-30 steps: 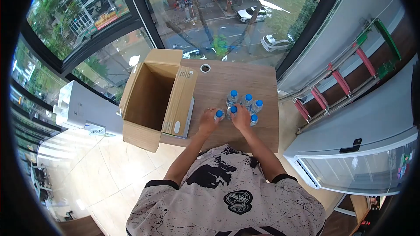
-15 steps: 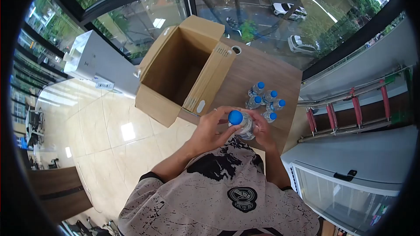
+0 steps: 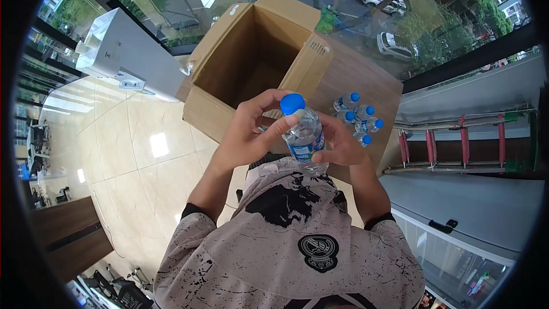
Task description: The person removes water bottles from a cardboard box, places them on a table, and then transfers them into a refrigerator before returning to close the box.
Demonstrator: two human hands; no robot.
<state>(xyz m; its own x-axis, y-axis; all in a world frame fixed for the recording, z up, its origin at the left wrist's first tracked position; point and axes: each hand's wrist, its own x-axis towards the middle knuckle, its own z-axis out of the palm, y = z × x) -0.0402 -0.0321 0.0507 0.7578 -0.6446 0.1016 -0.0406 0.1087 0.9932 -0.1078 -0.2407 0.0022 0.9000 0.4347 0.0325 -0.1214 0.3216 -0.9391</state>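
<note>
A clear plastic bottle (image 3: 306, 140) with a blue cap and a printed label is held between both hands in front of the chest, its cap tilted up and to the left. My left hand (image 3: 251, 129) has its fingers round the bottle's upper part near the cap. Lower on the other side, my right hand (image 3: 343, 140) grips the bottle near its label. Behind the hands stands an open, tall cardboard box (image 3: 209, 106); the part of its inside that shows holds nothing visible. Several blue-capped bottles (image 3: 363, 113) stand grouped on the brown table (image 3: 372, 74), right of the box.
A white cabinet-like unit (image 3: 134, 60) stands left of the box on the tiled floor (image 3: 148, 137). Large windows lie beyond the table. At the right are a ladder with red rungs (image 3: 464, 146) and a glass-topped white case (image 3: 457, 252).
The held bottle has come up closer to the camera, with both hands round it, and its label now shows. The camera view has shifted, so the box appears higher.
</note>
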